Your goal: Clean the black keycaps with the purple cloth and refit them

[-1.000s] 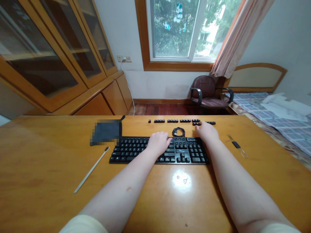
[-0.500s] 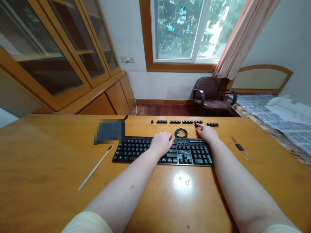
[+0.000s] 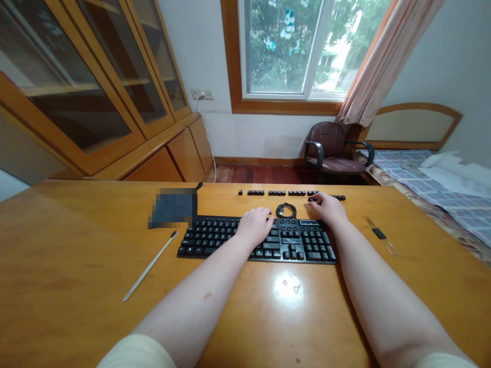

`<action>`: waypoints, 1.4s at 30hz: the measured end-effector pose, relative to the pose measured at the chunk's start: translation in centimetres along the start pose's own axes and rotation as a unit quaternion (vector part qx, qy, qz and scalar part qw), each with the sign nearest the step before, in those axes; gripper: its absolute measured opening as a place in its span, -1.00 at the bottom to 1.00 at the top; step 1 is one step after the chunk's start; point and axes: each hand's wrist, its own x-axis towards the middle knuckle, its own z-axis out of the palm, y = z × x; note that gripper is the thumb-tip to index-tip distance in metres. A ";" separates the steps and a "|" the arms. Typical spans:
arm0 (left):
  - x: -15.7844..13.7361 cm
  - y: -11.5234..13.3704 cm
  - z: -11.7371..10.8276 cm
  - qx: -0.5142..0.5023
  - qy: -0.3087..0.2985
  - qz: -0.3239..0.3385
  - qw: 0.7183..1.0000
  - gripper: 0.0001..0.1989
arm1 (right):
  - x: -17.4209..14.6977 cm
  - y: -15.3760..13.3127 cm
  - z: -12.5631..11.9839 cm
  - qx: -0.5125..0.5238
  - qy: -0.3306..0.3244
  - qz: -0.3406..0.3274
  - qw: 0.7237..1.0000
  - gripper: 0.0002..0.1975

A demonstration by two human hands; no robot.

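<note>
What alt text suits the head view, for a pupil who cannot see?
A person's left hand rests over a black keyboard on a wooden desk while the right hand is at black keycaps lined up beyond it. A coiled cable lies between.

Both arms are stretched forward, bare below the elbows. Left forearm is angled inward, marked by a small reddish spot. Left hand is held palm down, fingers bent, thumb pointed rightward. Right forearm is slanted in from lower right. Right hand is placed farther forward, thumb and fingertips brought close together, turned leftward.
</note>
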 end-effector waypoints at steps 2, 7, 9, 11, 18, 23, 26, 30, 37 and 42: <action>0.0 0.0 -0.1 -0.039 0.015 -0.010 0.999 -0.77 | -0.8 -1.5 -0.7 0.028 0.019 -0.056 0.998 -0.71; 0.3 -0.3 0.2 -0.252 0.039 -0.027 0.967 -0.70 | -4.4 -7.2 -0.4 0.139 -0.027 -0.190 0.972 -0.76; 0.5 -0.5 0.3 -0.315 0.032 -0.030 0.948 -0.71 | -5.7 -8.9 0.5 0.152 -0.020 -0.198 0.968 -0.77; 0.8 -0.7 0.5 -0.341 0.020 -0.044 0.939 -0.72 | -6.4 -9.6 1.3 0.145 -0.014 -0.199 0.969 -0.79; 1.2 -1.0 1.0 -0.396 0.025 -0.092 0.913 -0.71 | -6.1 -8.9 2.3 0.204 0.009 -0.242 0.949 -0.79; 1.4 -0.9 0.8 -0.475 0.046 -0.128 0.870 -0.79 | -5.3 -8.2 2.7 0.292 0.088 -0.199 0.931 -0.74; 1.4 -0.8 0.6 -0.509 0.047 -0.128 0.850 -0.77 | -4.9 -8.1 3.2 0.334 0.099 -0.154 0.925 -0.69; 1.4 -0.8 0.5 -0.533 0.045 -0.125 0.836 -0.74 | -4.9 -8.5 3.7 0.451 0.024 -0.134 0.882 -0.62; 1.4 -1.2 0.9 -0.529 0.049 -0.121 0.838 -0.75 | -5.1 -8.7 3.4 0.528 -0.047 -0.111 0.841 -0.65; 1.5 -0.9 0.9 -0.568 0.051 -0.133 0.811 -0.77 | -4.9 -8.4 2.9 0.505 0.038 -0.143 0.850 -0.78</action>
